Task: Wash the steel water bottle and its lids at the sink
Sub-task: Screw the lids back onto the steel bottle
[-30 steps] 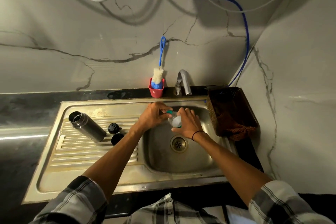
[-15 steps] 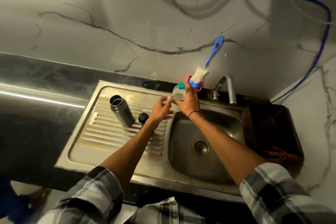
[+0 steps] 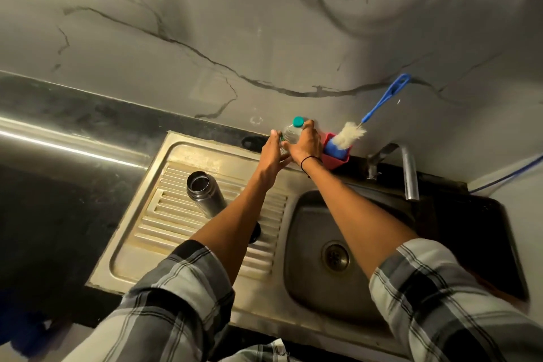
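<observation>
right hand [image 3: 305,145] curls round one clear bottle with a teal cap [image 3: 292,131] at the sink's [image 3: 205,157] back rim; left hand [image 3: 273,153] seems flat against it. one steel bottle [image 3: 202,192] lies open on the drainboard, one dark lid [image 3: 255,233] peeking beneath the arm.

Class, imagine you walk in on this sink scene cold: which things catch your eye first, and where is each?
Both hands meet at the back edge of the sink: the right hand grips a clear bottle with a teal cap, while the left hand touches its side. The open steel water bottle lies on the ribbed drainboard, and a blue-handled bottle brush sticks out of a red holder beside the tap.
</observation>
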